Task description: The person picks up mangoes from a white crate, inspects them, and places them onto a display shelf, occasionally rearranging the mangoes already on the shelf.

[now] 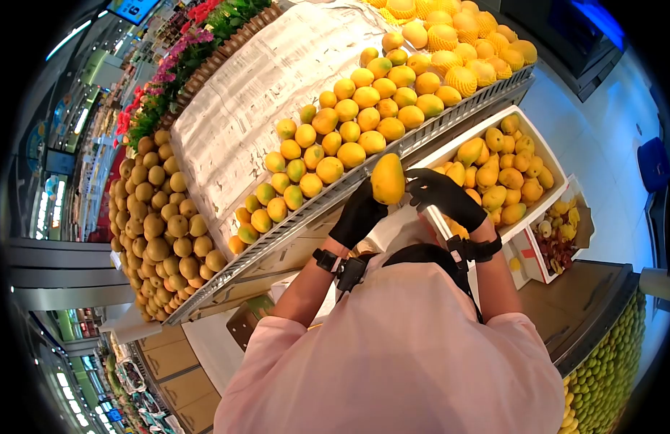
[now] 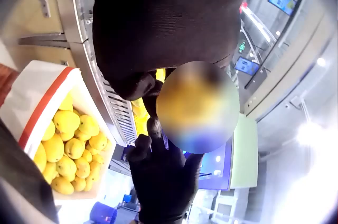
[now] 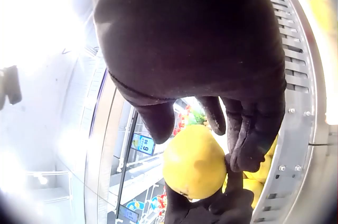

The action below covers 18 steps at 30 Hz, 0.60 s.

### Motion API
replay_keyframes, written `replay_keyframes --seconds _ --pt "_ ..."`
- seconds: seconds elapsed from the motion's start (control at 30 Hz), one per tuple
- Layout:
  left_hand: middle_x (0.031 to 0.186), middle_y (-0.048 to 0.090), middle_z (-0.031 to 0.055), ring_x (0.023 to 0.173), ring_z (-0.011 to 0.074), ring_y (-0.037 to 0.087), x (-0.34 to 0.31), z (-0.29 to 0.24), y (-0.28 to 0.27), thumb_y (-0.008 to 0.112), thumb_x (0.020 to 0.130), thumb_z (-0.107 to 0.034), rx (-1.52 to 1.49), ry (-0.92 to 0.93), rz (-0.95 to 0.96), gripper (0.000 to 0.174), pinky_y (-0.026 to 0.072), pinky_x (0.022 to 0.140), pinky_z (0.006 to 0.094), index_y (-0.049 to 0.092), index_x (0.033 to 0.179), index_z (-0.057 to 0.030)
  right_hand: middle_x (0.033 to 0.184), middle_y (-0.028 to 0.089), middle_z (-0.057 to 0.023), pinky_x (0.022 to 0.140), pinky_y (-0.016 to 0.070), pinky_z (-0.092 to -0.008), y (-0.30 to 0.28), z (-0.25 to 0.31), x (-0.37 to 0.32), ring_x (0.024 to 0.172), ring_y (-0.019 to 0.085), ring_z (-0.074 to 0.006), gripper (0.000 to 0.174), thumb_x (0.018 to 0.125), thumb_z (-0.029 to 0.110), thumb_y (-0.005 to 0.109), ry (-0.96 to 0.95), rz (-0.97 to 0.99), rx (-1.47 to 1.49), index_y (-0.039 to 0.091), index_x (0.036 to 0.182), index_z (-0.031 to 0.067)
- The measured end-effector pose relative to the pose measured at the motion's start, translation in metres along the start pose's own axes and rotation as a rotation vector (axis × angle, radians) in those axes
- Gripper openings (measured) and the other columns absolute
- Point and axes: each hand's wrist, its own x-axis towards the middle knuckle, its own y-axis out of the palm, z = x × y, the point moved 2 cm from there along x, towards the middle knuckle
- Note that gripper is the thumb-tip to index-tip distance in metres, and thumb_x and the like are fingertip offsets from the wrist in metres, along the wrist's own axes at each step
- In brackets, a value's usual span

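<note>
Black gloves cover both hands. The left hand (image 1: 359, 215) holds a yellow mango (image 1: 388, 179) upright above the slatted rail of the fruit stand. Just to the right of that mango, the right hand (image 1: 448, 200) has its fingers spread and loosely bent, holding nothing. In the right wrist view the mango (image 3: 194, 161) rests in the left hand (image 3: 208, 208), below the thumb and bent fingers of the right hand (image 3: 195, 44). The left wrist view shows the left hand (image 2: 166, 28) above and the right hand (image 2: 163, 184) below; a blurred disc covers the middle.
Rows of mangoes (image 1: 351, 154) lie on the papered stand (image 1: 234, 101), with net-wrapped fruit (image 1: 461, 79) at its far end and brown round fruit (image 1: 158, 249) at left. A white box (image 1: 559, 163) of mangoes stands right, beside a smaller box (image 1: 541, 253).
</note>
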Motion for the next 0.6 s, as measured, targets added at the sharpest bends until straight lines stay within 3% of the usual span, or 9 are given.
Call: replay_keyframes --seconds 0.07,0.13,0.23,0.27,0.37,0.4,0.43,0.57,0.6 --pt "0.111 0.056 0.008 0.092 0.018 0.056 0.002 0.004 0.001 0.056 0.091 -0.017 -0.524 -0.416 -0.042 0.04 0.0489 0.075 0.0274 0.048 0.127 -0.0043 0.105 0.061 -0.0077 0.071 0.0531 -0.0258 0.004 0.0 0.001 0.085 0.06 -0.0119 0.053 0.087 0.019 0.068 0.014 -0.01 -0.065 0.048 0.133 0.0013" --pt "0.101 0.056 0.005 0.08 0.0104 0.052 -0.001 -0.003 0.005 0.059 0.089 -0.015 -1.038 -0.67 -0.144 0.044 0.0451 0.061 0.0214 0.046 0.13 -0.0024 0.111 0.06 -0.0089 0.073 0.0532 -0.0262 0.007 -0.005 0.002 0.087 0.06 -0.0123 0.059 0.085 0.019 0.071 0.028 -0.025 -0.125 0.047 0.135 0.0008" --pt "0.098 0.061 0.0016 0.066 0.0035 0.046 -0.004 0.001 0.012 0.066 0.088 -0.028 -0.923 -0.638 -0.104 0.05 0.0372 0.055 0.0165 0.049 0.13 -0.0083 0.117 0.059 -0.01 0.074 0.0533 -0.0268 0.011 -0.006 0.007 0.09 0.061 -0.013 0.064 0.083 0.018 0.074 0.012 -0.038 -0.162 0.044 0.137 0.0006" --pt "0.096 0.062 0.0008 0.068 0.0028 0.046 -0.005 0.001 0.013 0.068 0.087 -0.03 -0.867 -0.649 -0.104 0.05 0.0371 0.056 0.0168 0.05 0.13 -0.0097 0.118 0.059 -0.0102 0.074 0.0534 -0.0268 0.013 -0.007 0.007 0.091 0.061 -0.0132 0.066 0.083 0.017 0.074 0.004 -0.047 -0.163 0.043 0.138 0.0005" --pt "0.097 0.062 0.0002 0.071 0.0027 0.046 -0.007 -0.009 0.011 0.069 0.086 -0.031 -0.808 -0.624 -0.101 0.051 0.0371 0.056 0.0172 0.051 0.129 -0.0111 0.119 0.059 -0.0108 0.073 0.0536 -0.0266 0.012 -0.016 0.012 0.092 0.062 -0.0144 0.069 0.082 0.014 0.074 -0.002 -0.047 -0.16 0.04 0.139 0.0007" --pt "0.087 0.057 -0.0029 0.065 0.0023 0.042 -0.004 -0.015 0.009 0.065 0.09 -0.026 -0.784 -0.639 -0.115 0.05 0.0348 0.055 0.0172 0.046 0.134 -0.0102 0.119 0.059 -0.0108 0.073 0.0537 -0.0266 0.012 -0.016 0.014 0.091 0.062 -0.0147 0.069 0.082 0.013 0.074 0.02 -0.036 -0.161 0.04 0.14 0.0007" --pt "0.086 0.057 -0.003 0.065 0.0023 0.042 -0.005 -0.016 0.008 0.065 0.09 -0.026 -0.786 -0.637 -0.12 0.05 0.0348 0.055 0.0173 0.046 0.134 -0.0103 0.119 0.059 -0.0109 0.073 0.0537 -0.0266 0.013 -0.015 0.016 0.091 0.062 -0.0151 0.069 0.082 0.013 0.074 0.043 -0.026 -0.16 0.039 0.14 0.0007" --pt "0.082 0.055 -0.0037 0.064 0.0023 0.041 -0.008 -0.014 0.002 0.066 0.09 -0.027 -0.79 -0.646 -0.108 0.055 0.0342 0.053 0.0188 0.044 0.136 -0.0071 0.123 0.057 -0.0127 0.077 0.0548 -0.0276 0.017 -0.022 0.027 0.097 0.062 -0.0177 0.068 0.082 0.012 0.073 -0.01 0.035 -0.097 0.038 0.139 -0.001" --pt "0.082 0.055 -0.0037 0.063 0.0021 0.04 -0.01 -0.013 0.001 0.066 0.09 -0.027 -0.791 -0.65 -0.097 0.055 0.0335 0.052 0.019 0.043 0.136 -0.0061 0.127 0.055 -0.0134 0.083 0.0541 -0.0297 0.017 -0.021 0.029 0.104 0.061 -0.02 0.071 0.08 0.012 0.075 0.013 0.036 -0.105 0.038 0.139 -0.002"
